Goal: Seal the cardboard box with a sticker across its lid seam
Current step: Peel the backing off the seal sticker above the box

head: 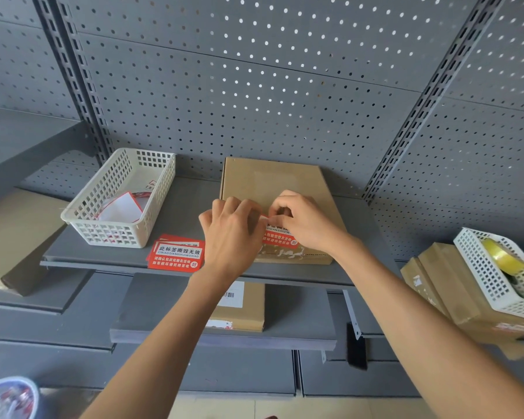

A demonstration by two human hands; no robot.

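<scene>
Grey pegboard backed a grey metal shelf, and the flat cardboard box lay on that shelf with its far edge against the board. Both hands were over the near half of the lid. The left hand had its fingers curled close together at the upper edge of a red sticker, and the right hand pinched the same edge between thumb and fingertips. The sticker hung at the box's near edge, its lower part with white print showing between the two wrists. Whether its backing was off yet, or whether it was already stuck down, could not be told, since the hands covered the top of it and the seam itself.

Judging by this, the task stood about midway: a sticker had been picked and brought to the box, but it was not yet pressed flat across the seam. Smoothing it down over the lid edge and onto the front wall seemed to be what remained.

A small stack of spare stickers lay just left of the box. Beyond it stood a white basket holding peeled-looking paper scraps. Another basket with a tape roll sat well apart to the right.
</scene>
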